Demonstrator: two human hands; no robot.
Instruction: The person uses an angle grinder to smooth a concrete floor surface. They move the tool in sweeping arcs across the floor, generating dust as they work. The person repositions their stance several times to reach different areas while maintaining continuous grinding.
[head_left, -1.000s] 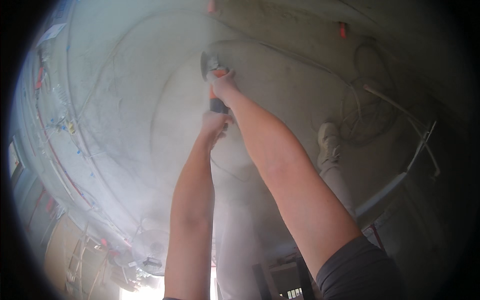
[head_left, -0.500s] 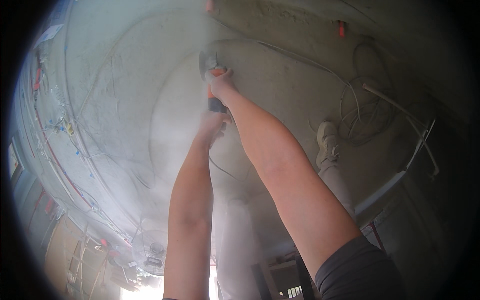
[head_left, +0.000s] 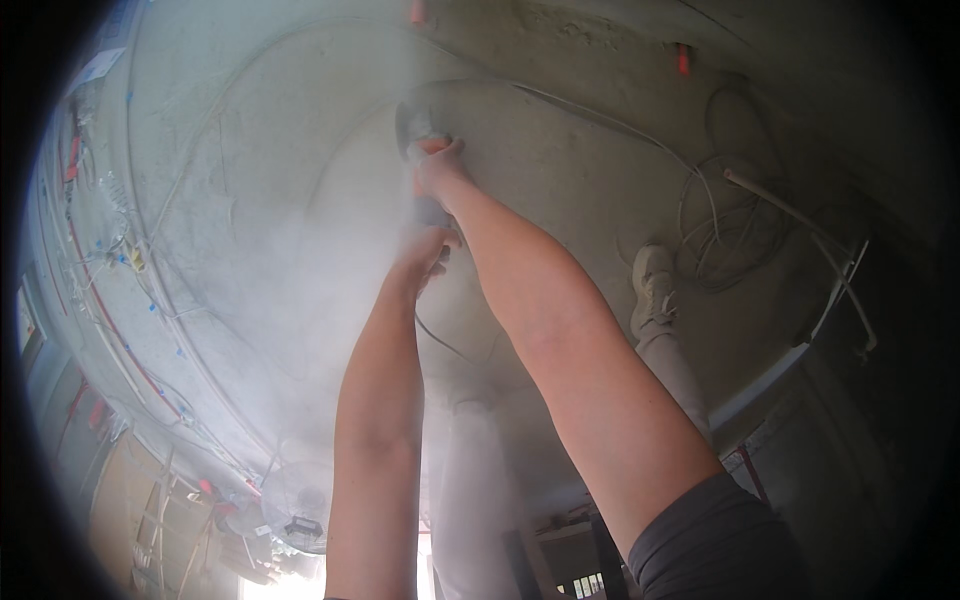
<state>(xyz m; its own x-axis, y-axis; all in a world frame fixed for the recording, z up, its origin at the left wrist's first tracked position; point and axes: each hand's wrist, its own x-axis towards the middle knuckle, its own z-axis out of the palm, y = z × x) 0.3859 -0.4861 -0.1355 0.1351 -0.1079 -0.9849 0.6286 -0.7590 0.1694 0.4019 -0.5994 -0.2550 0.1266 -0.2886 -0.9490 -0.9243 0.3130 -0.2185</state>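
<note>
Both arms reach up toward a grey concrete ceiling (head_left: 560, 170). My right hand (head_left: 440, 168) grips the front of an angle grinder (head_left: 420, 125) whose guard end presses against the concrete. My left hand (head_left: 425, 250) is wrapped round the tool's rear handle, just below the right hand. A thick cloud of pale dust (head_left: 300, 290) hangs to the left of the tool and hides part of the surface. A thin cord (head_left: 445, 340) trails down from the tool behind my left arm.
Loose white cables (head_left: 730, 220) are coiled on the concrete at the right. A pale pipe (head_left: 665, 340) drops down beside my right arm. Red and white conduits (head_left: 110, 320) run along the left side, with a round fan (head_left: 300, 500) low down.
Both hands and the grinder have shifted slightly to the right along the concrete. The dust cloud has thickened on the left.
</note>
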